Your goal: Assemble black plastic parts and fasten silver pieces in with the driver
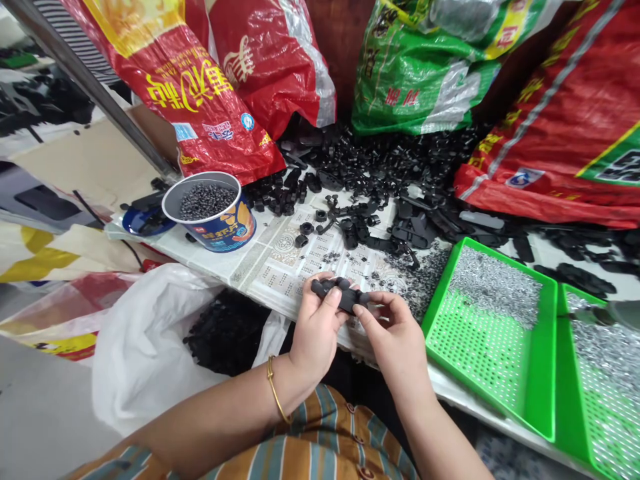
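Note:
Just above the table's front edge, my left hand (320, 320) is closed around a small black plastic part (346, 298) with rounded knobs along its top. The thumb and forefinger of my right hand (393, 333) pinch the right end of the same part. Parts of its underside are hidden by my fingers. Behind my hands, loose black plastic pieces (360, 230) lie scattered on the patterned table top (295, 283). Tiny black bits (430, 270) are strewn to the right of my hands.
A blue tub (223, 233) of small dark pieces stands at the left. Two green perforated trays (487, 360) with tiny silvery metal pieces sit at the right. Red sacks (560, 127) and a green sack (415, 93) line the back. A white bag (145, 353) with black pieces hangs below the edge.

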Action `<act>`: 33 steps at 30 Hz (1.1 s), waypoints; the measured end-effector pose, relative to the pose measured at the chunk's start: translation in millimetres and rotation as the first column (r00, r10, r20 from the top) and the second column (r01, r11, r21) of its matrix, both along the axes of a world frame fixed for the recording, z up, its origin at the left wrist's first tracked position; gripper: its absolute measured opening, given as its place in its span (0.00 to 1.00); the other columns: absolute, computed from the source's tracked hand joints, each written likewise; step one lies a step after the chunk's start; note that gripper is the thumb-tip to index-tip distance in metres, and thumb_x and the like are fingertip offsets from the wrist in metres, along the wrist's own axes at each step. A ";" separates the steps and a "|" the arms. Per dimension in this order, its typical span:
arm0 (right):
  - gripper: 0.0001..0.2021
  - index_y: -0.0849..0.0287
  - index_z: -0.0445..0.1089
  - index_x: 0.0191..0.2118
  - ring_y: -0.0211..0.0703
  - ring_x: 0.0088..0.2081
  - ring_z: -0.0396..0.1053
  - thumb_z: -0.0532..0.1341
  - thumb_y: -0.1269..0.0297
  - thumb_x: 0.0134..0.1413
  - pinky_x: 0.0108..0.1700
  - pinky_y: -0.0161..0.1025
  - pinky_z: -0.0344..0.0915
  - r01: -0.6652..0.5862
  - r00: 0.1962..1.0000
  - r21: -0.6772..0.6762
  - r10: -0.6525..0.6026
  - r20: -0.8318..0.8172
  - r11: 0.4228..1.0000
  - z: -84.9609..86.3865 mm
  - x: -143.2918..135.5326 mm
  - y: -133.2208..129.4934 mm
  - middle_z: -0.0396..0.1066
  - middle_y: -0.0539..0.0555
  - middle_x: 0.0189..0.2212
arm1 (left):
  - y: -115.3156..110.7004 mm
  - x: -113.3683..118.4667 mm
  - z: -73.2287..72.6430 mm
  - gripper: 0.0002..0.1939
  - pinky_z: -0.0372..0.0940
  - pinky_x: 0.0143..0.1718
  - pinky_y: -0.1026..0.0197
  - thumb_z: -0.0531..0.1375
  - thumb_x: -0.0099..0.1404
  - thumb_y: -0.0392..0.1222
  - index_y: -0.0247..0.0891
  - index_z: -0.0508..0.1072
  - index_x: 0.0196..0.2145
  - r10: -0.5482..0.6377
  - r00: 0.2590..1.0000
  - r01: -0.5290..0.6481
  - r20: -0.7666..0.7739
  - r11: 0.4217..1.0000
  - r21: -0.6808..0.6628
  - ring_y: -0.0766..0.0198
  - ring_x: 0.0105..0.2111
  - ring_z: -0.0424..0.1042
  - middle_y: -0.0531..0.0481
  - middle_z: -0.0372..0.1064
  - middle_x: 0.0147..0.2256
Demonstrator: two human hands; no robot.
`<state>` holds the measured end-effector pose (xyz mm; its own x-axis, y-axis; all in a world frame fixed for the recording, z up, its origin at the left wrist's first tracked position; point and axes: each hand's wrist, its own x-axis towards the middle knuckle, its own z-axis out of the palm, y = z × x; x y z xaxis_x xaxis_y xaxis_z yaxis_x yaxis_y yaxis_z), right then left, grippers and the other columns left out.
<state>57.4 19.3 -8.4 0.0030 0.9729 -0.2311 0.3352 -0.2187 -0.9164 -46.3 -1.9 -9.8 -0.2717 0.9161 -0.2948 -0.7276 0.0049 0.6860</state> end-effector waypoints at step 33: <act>0.14 0.53 0.68 0.43 0.43 0.40 0.67 0.54 0.54 0.55 0.44 0.42 0.66 -0.186 0.908 0.189 0.242 -0.343 0.964 -0.9 18.2 -0.4 0.68 0.54 0.41 | 8.7 -14.9 11.3 0.07 0.66 0.35 0.65 0.62 0.55 0.34 0.35 0.68 0.34 -0.043 0.976 0.069 0.212 0.991 -0.116 0.69 0.31 0.69 0.52 0.68 0.31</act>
